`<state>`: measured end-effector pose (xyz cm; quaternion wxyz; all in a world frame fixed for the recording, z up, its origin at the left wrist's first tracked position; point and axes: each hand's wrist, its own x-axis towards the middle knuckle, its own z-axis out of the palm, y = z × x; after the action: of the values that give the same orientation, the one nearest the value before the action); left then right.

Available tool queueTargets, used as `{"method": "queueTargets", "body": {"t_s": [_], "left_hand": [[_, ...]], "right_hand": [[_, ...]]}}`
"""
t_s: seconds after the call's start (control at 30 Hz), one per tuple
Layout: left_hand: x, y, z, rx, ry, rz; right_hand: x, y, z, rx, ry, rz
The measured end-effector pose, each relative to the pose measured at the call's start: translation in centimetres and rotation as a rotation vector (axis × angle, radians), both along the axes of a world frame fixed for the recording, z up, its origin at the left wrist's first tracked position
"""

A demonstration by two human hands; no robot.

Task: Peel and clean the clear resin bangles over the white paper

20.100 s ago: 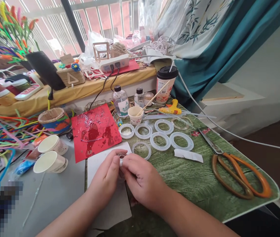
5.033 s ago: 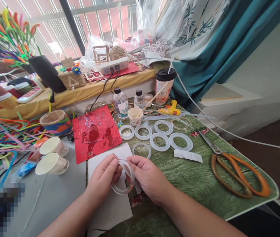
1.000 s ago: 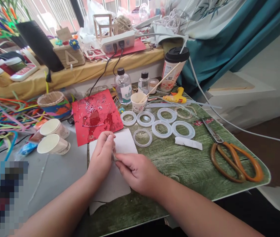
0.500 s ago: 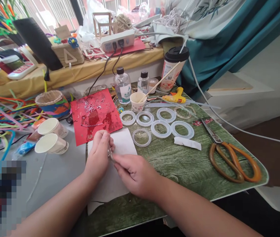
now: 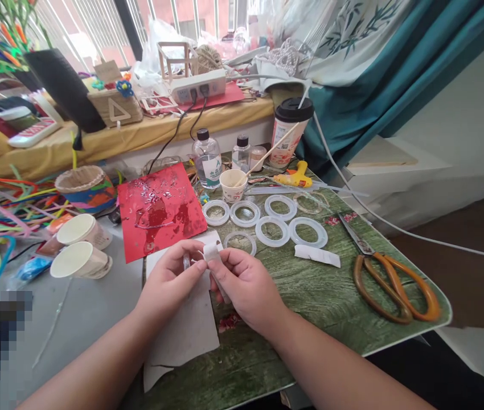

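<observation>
White and curled, a strip [image 5: 212, 251] sits pinched in my right fingers [image 5: 221, 274]. My left fingers [image 5: 191, 274] grip a clear ring [image 5: 186, 261] (mostly hidden) above the tabletop [image 5: 310, 307].

Bare left hand [image 5: 171, 273] and bare right hand [image 5: 253, 290] nearly meet, thumb tips close together.
The left fingers curl, thumb stretched rightward; the right thumb presses toward a bent forefinger. The left forearm [image 5: 101, 364] slants inward; the right forearm [image 5: 327, 370] crosses the green wood-grain tabletop's [image 5: 310, 293] near edge.
</observation>
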<state>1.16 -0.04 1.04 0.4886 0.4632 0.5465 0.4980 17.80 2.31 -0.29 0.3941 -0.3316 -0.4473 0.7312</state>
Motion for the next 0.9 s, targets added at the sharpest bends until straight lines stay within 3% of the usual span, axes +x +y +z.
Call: {"method": "queueTargets", "body": {"t_s": [0.1,0.23,0.33,0.53,0.63,0.73,0.83,0.9], "left_hand": [[-0.3,0.1,-0.4,-0.069,-0.101,0.024],[-0.3,0.0,-0.1,0.058,-0.043,0.095],[-0.1,-0.1,0.5,0.104,0.002,0.079],[0.0,0.3,0.8,-0.155,-0.290,0.120],[-0.2,0.6,0.7,-0.165,-0.417,0.203],[-0.2,0.8,0.7,-0.163,-0.428,0.247],[-0.1,0.7,0.7,-0.203,-0.388,0.185],[-0.1,0.5,0.5,-0.230,-0.353,0.138]], "right_hand": [[0.0,-0.2,0.1,0.010,-0.057,0.000],[0.1,-0.4,-0.1,0.057,-0.139,0.004],[0.1,-0.6,-0.3,0.044,-0.139,0.056],[0.2,-0.5,-0.8,0.051,-0.130,0.112],[0.3,-0.1,-0.7,0.069,-0.125,0.191],[0.4,0.0,-0.4,0.305,-0.157,0.172],[0.5,0.0,0.0,0.587,-0.223,0.018],[0.6,0.0,0.1,0.678,-0.265,-0.040]]}}
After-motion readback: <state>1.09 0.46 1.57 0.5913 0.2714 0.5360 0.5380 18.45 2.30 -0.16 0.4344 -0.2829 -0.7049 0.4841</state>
